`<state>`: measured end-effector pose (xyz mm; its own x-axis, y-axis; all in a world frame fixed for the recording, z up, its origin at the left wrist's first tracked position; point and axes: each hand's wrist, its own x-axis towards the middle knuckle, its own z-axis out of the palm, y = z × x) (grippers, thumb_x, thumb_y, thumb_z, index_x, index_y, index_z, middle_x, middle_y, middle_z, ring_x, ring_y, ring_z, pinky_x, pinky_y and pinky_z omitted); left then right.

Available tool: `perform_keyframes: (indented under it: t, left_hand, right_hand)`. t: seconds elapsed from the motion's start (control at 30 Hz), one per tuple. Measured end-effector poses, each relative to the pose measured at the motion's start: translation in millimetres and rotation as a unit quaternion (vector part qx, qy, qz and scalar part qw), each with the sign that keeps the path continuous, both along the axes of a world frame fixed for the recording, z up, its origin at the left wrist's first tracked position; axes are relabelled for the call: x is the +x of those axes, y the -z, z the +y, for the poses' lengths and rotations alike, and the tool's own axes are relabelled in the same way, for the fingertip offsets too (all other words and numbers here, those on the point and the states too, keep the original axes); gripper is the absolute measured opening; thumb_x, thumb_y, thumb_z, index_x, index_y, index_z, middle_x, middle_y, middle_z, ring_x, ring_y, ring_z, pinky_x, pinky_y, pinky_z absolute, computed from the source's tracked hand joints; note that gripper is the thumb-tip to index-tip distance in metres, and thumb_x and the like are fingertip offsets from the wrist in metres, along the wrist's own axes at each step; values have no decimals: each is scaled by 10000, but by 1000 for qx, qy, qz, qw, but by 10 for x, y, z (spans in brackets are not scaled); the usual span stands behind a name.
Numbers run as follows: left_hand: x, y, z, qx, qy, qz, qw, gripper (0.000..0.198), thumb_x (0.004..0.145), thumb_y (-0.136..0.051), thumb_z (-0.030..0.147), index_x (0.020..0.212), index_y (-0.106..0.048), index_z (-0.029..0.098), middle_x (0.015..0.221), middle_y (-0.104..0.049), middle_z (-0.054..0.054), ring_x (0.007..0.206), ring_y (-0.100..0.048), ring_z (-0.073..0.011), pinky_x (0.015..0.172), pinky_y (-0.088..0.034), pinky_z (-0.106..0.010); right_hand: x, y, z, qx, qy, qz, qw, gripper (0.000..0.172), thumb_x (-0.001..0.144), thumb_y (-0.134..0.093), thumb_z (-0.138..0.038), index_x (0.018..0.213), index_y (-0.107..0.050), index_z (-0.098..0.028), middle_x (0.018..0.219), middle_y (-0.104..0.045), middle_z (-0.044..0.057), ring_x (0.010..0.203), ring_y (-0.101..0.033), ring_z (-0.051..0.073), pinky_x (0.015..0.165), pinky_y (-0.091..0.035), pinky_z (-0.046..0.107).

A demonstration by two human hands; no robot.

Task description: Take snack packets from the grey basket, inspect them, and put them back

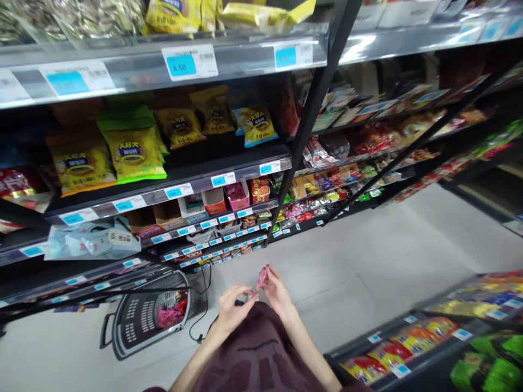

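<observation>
A small pink packet is held up in front of my dark maroon top, above the floor. My right hand has its fingers closed around the packet's upper part. At the packet's lower end, the thumb and forefinger of my left hand are pinched together on it. Print on the packet is too small to read. To the left of my hands stands a grey and black shopping basket, holding several pink packets and some red ones. A pink display box with similar-looking packets sits on a lower shelf ahead.
Shelves with price tags and yellow snack bags fill the left and front. A pale blue bag juts over a shelf edge. A black cable hangs beside the basket. Another snack rack stands at lower right, with grey floor between.
</observation>
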<state>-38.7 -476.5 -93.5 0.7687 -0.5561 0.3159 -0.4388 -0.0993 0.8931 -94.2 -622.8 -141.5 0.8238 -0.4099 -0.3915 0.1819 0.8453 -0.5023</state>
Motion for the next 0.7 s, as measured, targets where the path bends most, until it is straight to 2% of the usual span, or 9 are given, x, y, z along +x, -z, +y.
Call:
perform_keyframes:
  t: [0.17,0.3,0.4,0.57,0.7]
  left_hand:
    - [3,0,-64,32,-51,91,994,159,670,-789,256,788,-696,203,606,-668,-4,603,-638,-177,717,-500,-300]
    - [69,66,-79,4,-68,175,982,211,647,-805,301,699,-652,166,584,-620,-2,576,-579,-148,634,-469,-256]
    - [99,110,-61,-13,-82,202,976,242,663,-792,335,642,-632,156,616,-613,-14,588,-544,-136,611,-445,-241]
    - [91,173,-43,-19,-77,226,971,272,717,-756,368,666,-596,154,649,-576,-2,617,-531,-126,630,-427,-228]
    - [95,224,-55,-1,-63,252,966,291,791,-689,423,771,-599,146,655,-554,11,605,-511,-116,605,-404,-216]
  right_hand:
    - [24,23,28,-1,-12,56,998,294,628,-835,-298,817,-633,-197,708,-644,-2,590,-586,138,561,-450,246]
    - [66,113,73,-16,-3,61,998,291,643,-831,-314,796,-614,-195,723,-657,-6,615,-584,126,581,-447,232]
    - [87,175,82,-28,-3,65,997,280,647,-828,-311,781,-614,-190,680,-636,-22,577,-542,113,563,-422,223]
    - [94,216,69,-59,-11,75,995,270,670,-804,-347,747,-598,-191,612,-589,-34,546,-502,118,557,-402,236]
    - [85,200,44,-66,1,88,994,289,653,-821,-343,739,-595,-186,574,-515,-51,517,-435,94,518,-358,215]
